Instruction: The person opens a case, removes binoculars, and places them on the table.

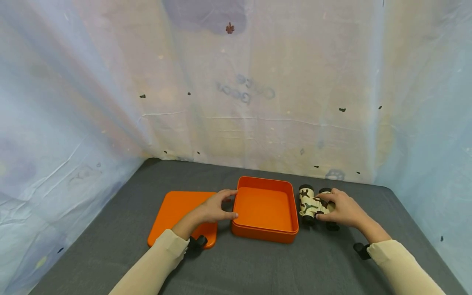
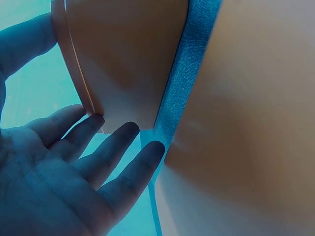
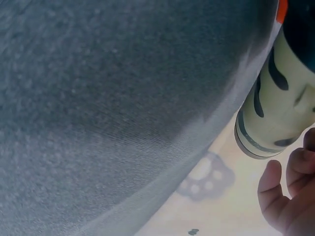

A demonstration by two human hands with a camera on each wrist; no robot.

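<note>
An orange square-cornered box (image 1: 263, 235) stands uncovered on the grey table, its inside bare. My left hand (image 1: 214, 208) touches the box's left wall with thumb and fingertips spread along it; the left wrist view shows its fingers (image 2: 130, 179) loosely extended against the wall. Just right of the box are camouflage-patterned binoculars (image 1: 307, 200). My right hand (image 1: 346, 209) grips their right barrel from above, thumb on the near side and fingers on the far side. In the right wrist view, one barrel (image 3: 275, 101) shows while much of the hand is cut off.
A flat orange lid (image 1: 178, 208) lies left of the box, partly under my left forearm. The grey cloth-covered table (image 1: 265, 266) ends at a pale patterned curtain (image 1: 295, 139) behind and at both sides. Black wrist-camera parts (image 1: 361, 250) hang near each wrist.
</note>
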